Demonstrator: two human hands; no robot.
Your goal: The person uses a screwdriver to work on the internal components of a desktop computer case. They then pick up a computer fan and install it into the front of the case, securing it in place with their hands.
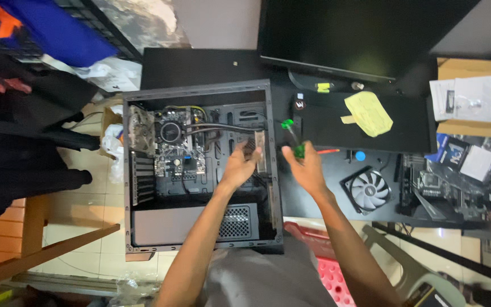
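Observation:
An open black computer case (200, 91) lies on its side at the desk's edge, with a motherboard (171, 150) and cooler tubes inside. My left hand (238, 166) reaches into the case and grips a dark, slotted part at the case's right inner side. Just outside the case's right wall, my right hand (305, 167) holds a green-handled screwdriver (292, 135), its handle pointing up and away from me.
A black monitor (359, 34) stands at the back of the desk. A yellow cloth (369, 112), a cooling fan (367, 190), a second circuit board (439, 187) and a cardboard box (473, 105) with papers lie to the right. A red plastic stool (325, 267) sits below.

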